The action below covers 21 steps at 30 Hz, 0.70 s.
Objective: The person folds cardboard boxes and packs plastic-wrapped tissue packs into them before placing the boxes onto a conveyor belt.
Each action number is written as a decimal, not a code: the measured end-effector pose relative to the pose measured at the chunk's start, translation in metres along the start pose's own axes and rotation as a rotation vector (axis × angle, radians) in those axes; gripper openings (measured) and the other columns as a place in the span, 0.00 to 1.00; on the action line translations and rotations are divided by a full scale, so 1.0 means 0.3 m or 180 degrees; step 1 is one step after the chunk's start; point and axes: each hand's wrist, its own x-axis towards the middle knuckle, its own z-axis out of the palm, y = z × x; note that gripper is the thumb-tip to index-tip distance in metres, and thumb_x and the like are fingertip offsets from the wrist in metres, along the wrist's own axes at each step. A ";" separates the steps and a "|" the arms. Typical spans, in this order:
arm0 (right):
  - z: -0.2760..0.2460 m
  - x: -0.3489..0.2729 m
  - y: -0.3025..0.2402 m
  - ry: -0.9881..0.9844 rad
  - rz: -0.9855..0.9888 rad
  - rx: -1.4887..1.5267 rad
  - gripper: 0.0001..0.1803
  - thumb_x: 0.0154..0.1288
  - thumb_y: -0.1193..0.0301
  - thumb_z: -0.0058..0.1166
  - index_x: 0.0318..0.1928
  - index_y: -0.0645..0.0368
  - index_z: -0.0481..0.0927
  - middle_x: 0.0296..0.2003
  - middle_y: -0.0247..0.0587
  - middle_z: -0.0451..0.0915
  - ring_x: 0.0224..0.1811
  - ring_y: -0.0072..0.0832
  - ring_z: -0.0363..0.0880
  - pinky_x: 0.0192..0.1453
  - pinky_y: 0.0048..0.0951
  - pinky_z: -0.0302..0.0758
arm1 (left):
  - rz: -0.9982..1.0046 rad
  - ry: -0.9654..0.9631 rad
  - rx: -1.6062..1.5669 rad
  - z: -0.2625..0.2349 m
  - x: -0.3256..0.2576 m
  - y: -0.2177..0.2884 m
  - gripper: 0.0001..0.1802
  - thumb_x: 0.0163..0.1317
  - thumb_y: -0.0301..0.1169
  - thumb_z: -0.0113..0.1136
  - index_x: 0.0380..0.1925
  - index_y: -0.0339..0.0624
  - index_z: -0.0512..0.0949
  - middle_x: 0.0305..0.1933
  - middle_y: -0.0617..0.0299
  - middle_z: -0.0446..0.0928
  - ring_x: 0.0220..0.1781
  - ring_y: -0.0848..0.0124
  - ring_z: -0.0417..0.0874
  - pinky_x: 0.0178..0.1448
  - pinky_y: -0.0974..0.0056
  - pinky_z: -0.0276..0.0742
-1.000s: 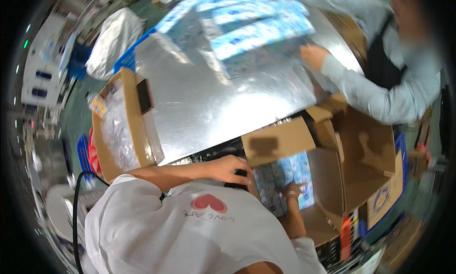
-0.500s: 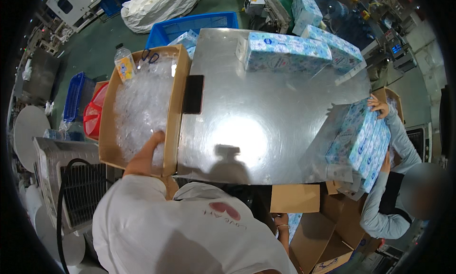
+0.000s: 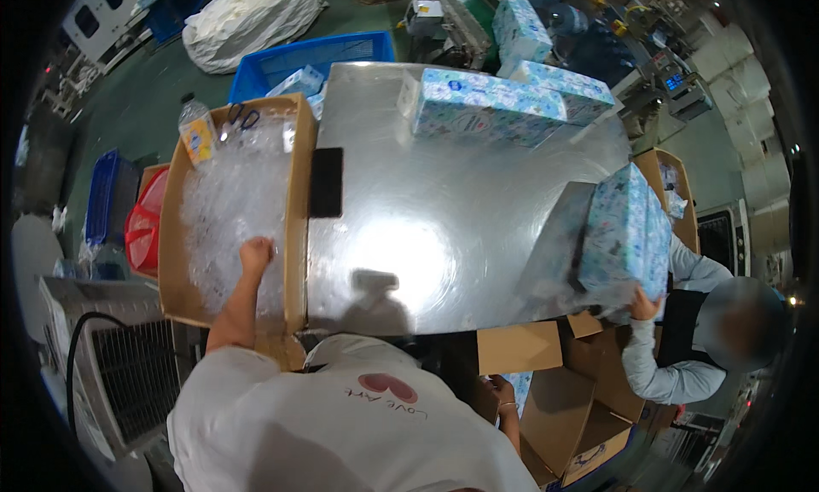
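Observation:
My left hand (image 3: 256,255) is closed in a fist over the cardboard box (image 3: 298,236) of clear plastic pieces (image 3: 230,202). Anything inside that fist is too small to make out. Below the table's front edge, my right hand (image 3: 502,390) is beside a blue patterned pack (image 3: 519,384) at the open carton (image 3: 554,415). Its fingers are mostly hidden, so its grip does not show. At the table's right end a co-worker's hand (image 3: 646,304) touches a stack of blue patterned packs (image 3: 616,232).
A metal table (image 3: 461,176) spans the middle, with a black phone (image 3: 327,182) at its left edge. More blue patterned packs (image 3: 486,107) line its far side. A bottle (image 3: 198,132) and scissors (image 3: 245,117) lie in the plastic box. A blue crate (image 3: 358,49) stands behind.
My left hand has come up out of the plastic pieces and closed. The co-worker has shifted the stack of packs, and the hand on its top no longer shows. The view has turned slightly.

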 end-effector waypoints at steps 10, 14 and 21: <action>-0.134 -0.185 0.096 -0.0008 0.0599 0.1132 0.21 0.57 0.67 0.55 0.49 0.65 0.71 0.32 0.41 0.78 0.31 0.25 0.77 0.35 0.25 0.72 | -0.0452 0.0532 -0.3230 -0.197 0.007 0.361 0.15 0.53 0.25 0.57 0.42 0.38 0.71 0.26 0.62 0.75 0.21 0.74 0.73 0.23 0.71 0.69; -0.172 -0.228 0.205 0.0085 0.0371 0.0946 0.22 0.57 0.66 0.55 0.49 0.67 0.71 0.32 0.42 0.78 0.32 0.26 0.78 0.35 0.26 0.73 | -0.0233 -0.0058 -0.3807 -0.128 -0.032 0.394 0.15 0.54 0.23 0.55 0.43 0.37 0.69 0.26 0.61 0.74 0.23 0.74 0.73 0.25 0.70 0.70; -0.192 -0.287 0.253 0.0003 0.0310 0.0988 0.23 0.57 0.63 0.56 0.50 0.64 0.71 0.36 0.39 0.78 0.33 0.25 0.78 0.32 0.24 0.72 | 0.0364 -0.1608 -0.3749 0.266 -0.520 0.761 0.10 0.58 0.29 0.52 0.40 0.42 0.69 0.27 0.61 0.72 0.26 0.73 0.73 0.32 0.67 0.72</action>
